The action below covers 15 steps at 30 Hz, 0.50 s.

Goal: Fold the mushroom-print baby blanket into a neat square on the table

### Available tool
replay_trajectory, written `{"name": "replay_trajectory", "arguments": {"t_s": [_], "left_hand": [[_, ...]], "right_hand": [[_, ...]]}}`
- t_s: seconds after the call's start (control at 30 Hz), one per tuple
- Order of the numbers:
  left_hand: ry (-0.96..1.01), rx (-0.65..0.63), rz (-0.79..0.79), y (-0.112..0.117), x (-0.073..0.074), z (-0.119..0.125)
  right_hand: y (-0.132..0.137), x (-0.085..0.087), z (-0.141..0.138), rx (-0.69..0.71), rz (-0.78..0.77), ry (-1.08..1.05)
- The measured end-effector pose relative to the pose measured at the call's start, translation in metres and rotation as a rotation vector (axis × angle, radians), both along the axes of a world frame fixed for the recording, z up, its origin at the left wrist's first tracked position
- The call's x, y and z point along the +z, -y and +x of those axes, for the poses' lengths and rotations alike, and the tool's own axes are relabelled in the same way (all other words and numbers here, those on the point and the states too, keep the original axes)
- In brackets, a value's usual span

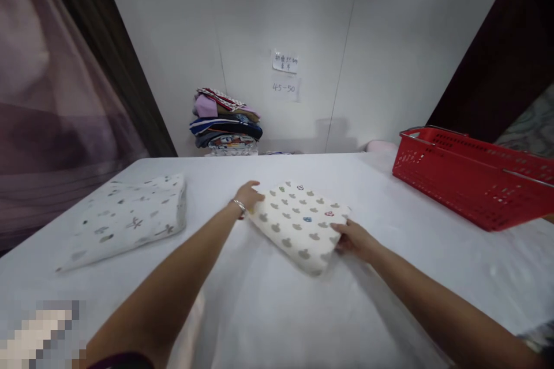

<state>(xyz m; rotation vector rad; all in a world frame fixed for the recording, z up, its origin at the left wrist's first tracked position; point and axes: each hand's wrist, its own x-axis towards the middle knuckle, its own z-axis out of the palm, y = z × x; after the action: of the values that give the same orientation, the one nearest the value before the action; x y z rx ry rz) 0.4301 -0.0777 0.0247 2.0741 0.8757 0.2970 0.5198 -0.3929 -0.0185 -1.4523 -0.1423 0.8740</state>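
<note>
A folded cream cloth [298,219] printed with small grey shapes and a few coloured ones lies tilted between my hands, over the middle of the white table. At its left corner is my left hand [250,196], a bracelet on the wrist, with the fingers partly hidden at the cloth's edge. My right hand [352,239] grips the right edge, thumb on top and the other fingers underneath. Left of my left arm lies another folded white cloth [138,210] with a leaf and dot print.
A red plastic basket [467,179] with metal handles stands on the right of the white table [268,311]. At the back, a stack of folded fabrics [227,121] rests against the wall, below and left of paper notes [284,75]. A curtain [56,98] hangs at the left.
</note>
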Motion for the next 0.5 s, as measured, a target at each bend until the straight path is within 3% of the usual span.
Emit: {"name": "replay_trajectory", "arguments": {"t_s": [0.1,0.17,0.3,0.4,0.5], "left_hand": [[-0.045,-0.038,0.04,-0.026,0.007,-0.015],[-0.058,-0.047,0.056,-0.032,0.001,-0.027],[-0.023,-0.008,0.113,-0.013,-0.023,-0.052],[0.088,0.051,0.209,0.013,-0.038,-0.07],[0.194,0.126,0.224,0.042,-0.044,-0.091]], "right_hand": [[0.008,-0.002,-0.049,0.121,0.025,-0.056],[0.015,-0.004,-0.061,0.09,-0.04,-0.042],[0.027,-0.002,-0.036,-0.078,-0.234,0.168],[0.025,0.007,-0.009,-0.061,-0.283,0.349],[0.014,0.015,0.006,0.034,-0.312,0.357]]}}
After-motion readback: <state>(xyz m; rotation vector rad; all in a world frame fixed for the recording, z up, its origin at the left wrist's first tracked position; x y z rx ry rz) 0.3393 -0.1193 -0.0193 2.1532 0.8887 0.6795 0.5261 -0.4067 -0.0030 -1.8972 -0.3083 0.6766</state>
